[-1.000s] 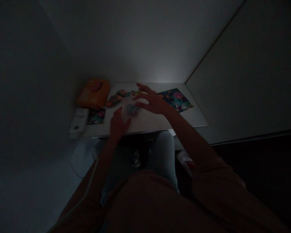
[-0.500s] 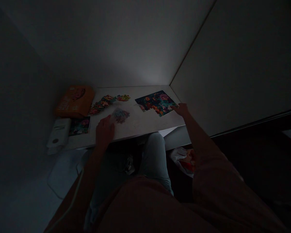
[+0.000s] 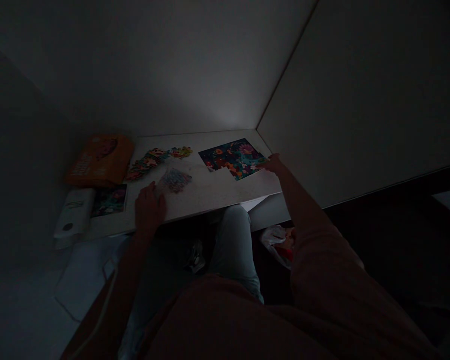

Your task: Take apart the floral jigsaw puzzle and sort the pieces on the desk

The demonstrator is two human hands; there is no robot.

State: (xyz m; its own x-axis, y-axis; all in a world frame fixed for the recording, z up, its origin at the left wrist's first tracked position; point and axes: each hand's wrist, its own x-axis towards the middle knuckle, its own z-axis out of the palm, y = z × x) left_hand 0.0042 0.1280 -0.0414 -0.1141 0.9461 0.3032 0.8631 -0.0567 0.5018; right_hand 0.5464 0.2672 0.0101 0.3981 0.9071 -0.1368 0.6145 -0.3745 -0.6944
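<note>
The scene is very dim. My left hand (image 3: 149,210) rests on the white table (image 3: 210,192) near its front edge, its fingers touching a clear bag of small puzzle pieces (image 3: 175,179). My right hand (image 3: 275,164) reaches to the right edge of a partly built colourful jigsaw (image 3: 230,157) and touches it there; whether it holds a piece is hidden. A row of loose coloured pieces (image 3: 153,160) lies behind the bag.
An orange puzzle box (image 3: 99,160) sits at the table's back left. In front of it lie a small picture card (image 3: 109,200) and a white device (image 3: 72,219). Walls close the table at the back and right. A plastic bag (image 3: 279,242) lies on the floor below.
My right hand moved from the bag of pieces across to the right edge of the jigsaw. The left hand stayed by the bag. The view swung to the right.
</note>
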